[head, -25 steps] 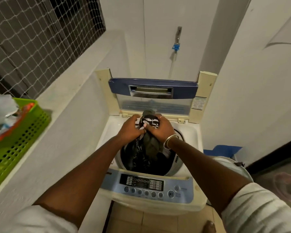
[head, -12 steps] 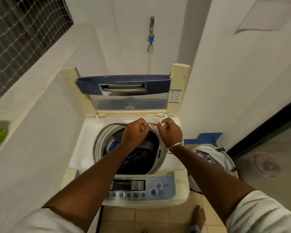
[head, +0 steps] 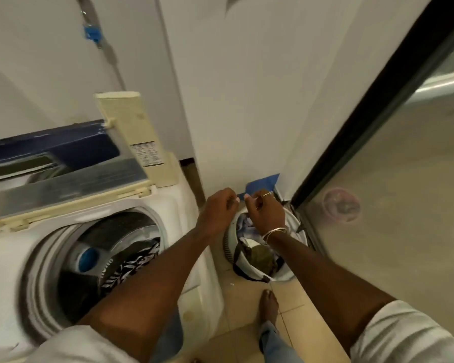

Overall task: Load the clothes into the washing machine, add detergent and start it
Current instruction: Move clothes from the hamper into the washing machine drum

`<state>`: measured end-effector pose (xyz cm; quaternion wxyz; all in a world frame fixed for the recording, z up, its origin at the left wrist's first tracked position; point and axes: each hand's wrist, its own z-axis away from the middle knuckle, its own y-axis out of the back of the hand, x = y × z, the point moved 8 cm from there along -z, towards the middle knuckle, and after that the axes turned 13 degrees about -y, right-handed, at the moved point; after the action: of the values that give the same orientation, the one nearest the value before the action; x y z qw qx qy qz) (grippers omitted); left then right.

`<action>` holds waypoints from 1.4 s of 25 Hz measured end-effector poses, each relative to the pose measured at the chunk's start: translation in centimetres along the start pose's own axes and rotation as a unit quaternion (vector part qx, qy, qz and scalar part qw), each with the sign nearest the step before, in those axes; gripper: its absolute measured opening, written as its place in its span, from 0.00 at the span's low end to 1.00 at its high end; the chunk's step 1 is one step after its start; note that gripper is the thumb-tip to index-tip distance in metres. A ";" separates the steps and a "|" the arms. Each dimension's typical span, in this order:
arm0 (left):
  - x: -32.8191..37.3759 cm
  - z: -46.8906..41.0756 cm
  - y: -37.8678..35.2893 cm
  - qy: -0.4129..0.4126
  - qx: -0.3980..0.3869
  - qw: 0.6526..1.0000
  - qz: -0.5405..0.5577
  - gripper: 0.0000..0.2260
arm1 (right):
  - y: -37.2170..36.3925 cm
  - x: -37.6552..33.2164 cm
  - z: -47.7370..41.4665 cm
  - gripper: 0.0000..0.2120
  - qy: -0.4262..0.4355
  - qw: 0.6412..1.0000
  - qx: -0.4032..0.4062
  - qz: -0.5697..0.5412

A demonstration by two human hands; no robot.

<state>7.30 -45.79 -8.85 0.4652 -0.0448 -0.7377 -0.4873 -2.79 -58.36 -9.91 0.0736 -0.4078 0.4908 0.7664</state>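
Left hand [head: 216,209] and right hand [head: 266,212] have moved right from the white top-loading washing machine [head: 184,195]. Their fingers are curled and empty above the remaining clothes [head: 261,254] in the round white basket [head: 228,247]. A hasty grab may drop garments.

The printed sticker [head: 147,155] on the raised lid [head: 63,145] of the washing machine [head: 180,197] is too blurred to read.

Dim, even, warmish indoor light, soft shadows. Heavy motion blur over the washing machine [head: 11,258] and lid [head: 63,184] at left. Wide-angle bowing at the edges. Faint pink flare on the glass door [head: 404,205].
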 end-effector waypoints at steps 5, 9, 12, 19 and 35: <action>-3.9 -4.6 -11.7 0.041 -0.089 0.995 -0.012 0.05 | -1.4 9.9 -7.3 0.12 -0.053 0.996 -0.054 0.052; -9.9 -6.1 -20.7 0.090 -0.158 0.983 -0.020 0.06 | -6.1 18.4 -12.4 0.11 -0.063 0.986 -0.117 0.096; -15.9 -6.7 -28.0 0.106 -0.227 0.967 -0.033 0.09 | -10.4 24.5 -15.7 0.13 -0.062 0.982 -0.153 0.094; -30.4 -8.2 -40.9 0.095 -0.386 0.897 -0.192 0.32 | -25.2 39.8 -20.3 0.32 -0.136 0.933 -0.273 0.189; -31.5 -9.4 -43.3 -0.021 -0.413 0.836 -0.360 0.26 | -27.5 37.5 -21.9 0.13 -0.005 0.968 -0.108 0.224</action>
<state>8.60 -63.31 -60.27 0.1795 0.0262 -0.4416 -0.8786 -1.20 -72.99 -59.16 -0.1423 -0.2893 0.4832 0.8140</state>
